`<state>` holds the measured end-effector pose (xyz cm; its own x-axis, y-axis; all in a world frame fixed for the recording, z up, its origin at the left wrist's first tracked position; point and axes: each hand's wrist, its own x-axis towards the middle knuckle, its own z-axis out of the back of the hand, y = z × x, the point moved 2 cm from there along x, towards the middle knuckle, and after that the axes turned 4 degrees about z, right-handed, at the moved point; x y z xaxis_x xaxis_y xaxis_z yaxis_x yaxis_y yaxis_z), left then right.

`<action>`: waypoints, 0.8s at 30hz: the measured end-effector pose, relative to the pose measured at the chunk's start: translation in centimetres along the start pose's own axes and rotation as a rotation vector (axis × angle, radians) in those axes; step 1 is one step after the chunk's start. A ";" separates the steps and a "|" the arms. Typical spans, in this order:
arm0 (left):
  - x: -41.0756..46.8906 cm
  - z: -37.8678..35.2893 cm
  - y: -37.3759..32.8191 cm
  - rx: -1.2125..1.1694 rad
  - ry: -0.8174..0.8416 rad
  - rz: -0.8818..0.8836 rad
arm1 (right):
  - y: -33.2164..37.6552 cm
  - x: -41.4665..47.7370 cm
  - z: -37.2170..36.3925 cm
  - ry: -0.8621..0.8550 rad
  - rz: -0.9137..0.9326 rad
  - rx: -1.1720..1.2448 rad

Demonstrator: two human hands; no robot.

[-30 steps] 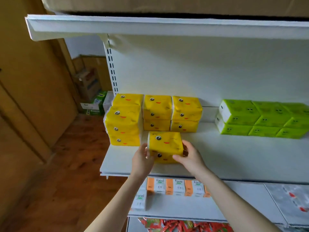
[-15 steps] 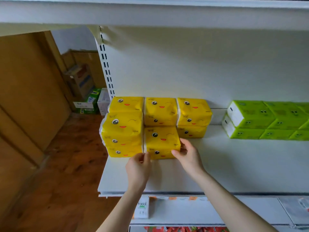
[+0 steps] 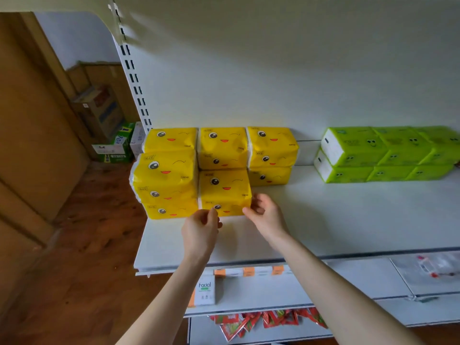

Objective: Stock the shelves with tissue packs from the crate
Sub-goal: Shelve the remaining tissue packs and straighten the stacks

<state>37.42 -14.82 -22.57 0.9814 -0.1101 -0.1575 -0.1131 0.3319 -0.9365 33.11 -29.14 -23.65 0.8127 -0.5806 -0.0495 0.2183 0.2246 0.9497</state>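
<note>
Far left, cardboard boxes (image 3: pixel 99 113) sit on the floor, not part of this. On the shelf (image 3: pixel 348 220), left end, the yellow stack (image 3: pixel 166 180) stands two high. Just right of it and touching its side is the yellow tissue pack (image 3: pixel 224 190). A second ago it was held in the air in front of the shelf; half a second ago it was being slid in. Now it sits flat on the shelf, against the back row (image 3: pixel 224 145).

Left hand (image 3: pixel 201 230) is at the pack's near lower edge, fingers loosely curled, gripping nothing; fingertips at or just off the front face, contact unclear. Right hand (image 3: pixel 266 215) is at the pack's near right corner, fingers half curled and relaxed, no grip either; it has eased off since the push.

Judgement: this pack is placed, and both hands are free to fetch another. Crate not in view.

Far right, green packs (image 3: pixel 383 155) are stacked well apart, with bare shelf between for more stock.
</note>
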 end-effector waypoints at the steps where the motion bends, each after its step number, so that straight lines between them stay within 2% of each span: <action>1: -0.7 -0.5 -0.2 -0.024 0.033 -0.011 | -0.2 -0.4 0.5 -0.006 -0.013 0.015; 8: -8.5 -6.6 -1.3 -0.060 0.283 -0.076 | -2.0 -6.2 7.5 -0.164 0.064 0.054; 12: -14.4 -10.8 0.7 -0.035 0.396 -0.036 | -5.2 -11.2 12.6 -0.241 0.058 0.070; 19: -23.3 -17.8 10.4 0.131 0.608 0.152 | -17.7 -20.2 19.1 -0.300 -0.185 0.073; 24: -27.3 -21.2 20.4 0.304 0.694 0.294 | -29.0 -26.6 19.9 -0.321 -0.455 0.140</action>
<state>5.06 -24.90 -44.00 0.5869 -0.5013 -0.6358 -0.2063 0.6667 -0.7162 -5.64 -35.78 -43.75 0.4441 -0.8082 -0.3868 0.4159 -0.1965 0.8879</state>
